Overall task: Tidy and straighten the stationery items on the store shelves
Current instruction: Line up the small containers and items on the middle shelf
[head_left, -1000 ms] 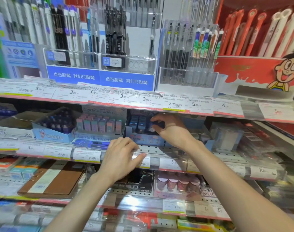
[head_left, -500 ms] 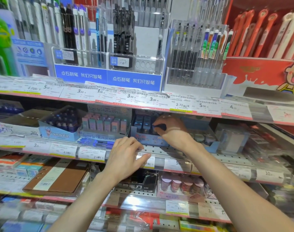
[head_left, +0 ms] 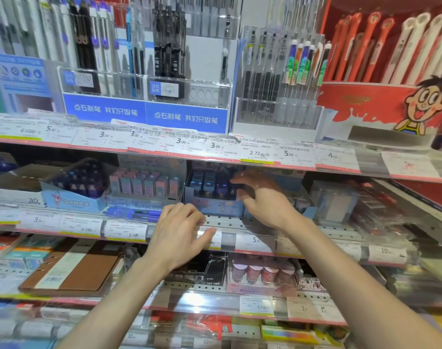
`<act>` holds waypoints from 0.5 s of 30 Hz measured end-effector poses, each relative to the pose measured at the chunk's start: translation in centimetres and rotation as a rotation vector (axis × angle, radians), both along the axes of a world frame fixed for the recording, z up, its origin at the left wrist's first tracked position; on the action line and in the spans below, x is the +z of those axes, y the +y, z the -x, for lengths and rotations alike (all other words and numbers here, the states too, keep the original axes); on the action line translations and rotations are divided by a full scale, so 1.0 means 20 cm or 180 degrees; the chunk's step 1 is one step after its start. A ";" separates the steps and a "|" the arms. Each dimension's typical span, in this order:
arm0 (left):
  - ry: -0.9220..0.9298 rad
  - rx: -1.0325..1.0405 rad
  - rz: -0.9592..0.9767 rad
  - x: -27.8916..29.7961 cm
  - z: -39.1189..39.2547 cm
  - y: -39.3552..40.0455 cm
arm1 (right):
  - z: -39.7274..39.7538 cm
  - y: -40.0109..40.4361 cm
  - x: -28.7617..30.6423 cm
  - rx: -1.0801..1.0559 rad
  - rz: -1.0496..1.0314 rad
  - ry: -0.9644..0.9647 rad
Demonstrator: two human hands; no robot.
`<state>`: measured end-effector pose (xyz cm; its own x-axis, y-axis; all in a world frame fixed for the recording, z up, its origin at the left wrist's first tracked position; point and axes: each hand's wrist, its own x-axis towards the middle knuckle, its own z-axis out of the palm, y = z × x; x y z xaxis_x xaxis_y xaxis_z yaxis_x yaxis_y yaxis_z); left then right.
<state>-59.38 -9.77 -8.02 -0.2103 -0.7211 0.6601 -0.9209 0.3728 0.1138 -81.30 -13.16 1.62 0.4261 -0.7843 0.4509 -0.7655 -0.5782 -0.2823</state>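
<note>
Two hands: right hand (head_left: 262, 200) loose-fingered (blurred) at one blue box (head_left: 215, 206); left hand (head_left: 178, 233) relaxed, grasping nothing.

2 hands: left hand (head_left: 176, 235), right hand (head_left: 261, 200). 4 shelf levels w/ price strips. 3 open display boxes in the middle row: blue box (head_left: 73, 195), pastel box (head_left: 145, 187), dark-blue box (head_left: 213, 195). 1 brown notebook (head_left: 71, 269).

On the middle shelf (head_left: 240, 221), 3 display boxes stand side by side. The eraser box (head_left: 144, 185) sits between them. A notebook (head_left: 71, 269) lies below, apparently flat.
</note>
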 end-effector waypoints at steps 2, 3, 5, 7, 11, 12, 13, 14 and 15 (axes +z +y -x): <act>-0.0035 0.0009 0.0052 -0.01 0.00 -0.01 | 0.09 0.02 0.02 -0.0075 0.0011 -0.0007; -0.0046 0.0021 0.0066 -0.01 0.00 -0.02 | 0.13 0.03 0.03 -0.0129 -0.0052 0.0007; -0.0070 0.0049 0.0076 -0.01 0.01 -0.02 | 0.22 0.05 0.04 -0.0250 -0.0224 0.0094; -0.0112 0.0066 0.0086 -0.01 0.01 -0.03 | 0.28 0.06 0.04 -0.0332 -0.0366 0.0206; -0.0138 0.0037 0.0097 -0.01 0.01 -0.04 | 0.36 0.08 0.04 -0.0406 -0.0539 0.0359; -0.0135 0.0025 0.0098 0.00 0.01 -0.04 | 0.37 0.09 0.04 -0.0419 -0.0579 0.0396; -0.0130 0.0012 0.0098 0.00 0.01 -0.04 | 0.38 0.09 0.04 -0.0431 -0.0637 0.0446; -0.0123 -0.0001 0.0094 0.00 0.01 -0.04 | 0.39 0.10 0.03 -0.0427 -0.0692 0.0498; -0.0115 -0.0007 0.0088 0.00 0.01 -0.04 | 0.40 0.10 0.03 -0.0414 -0.0743 0.0545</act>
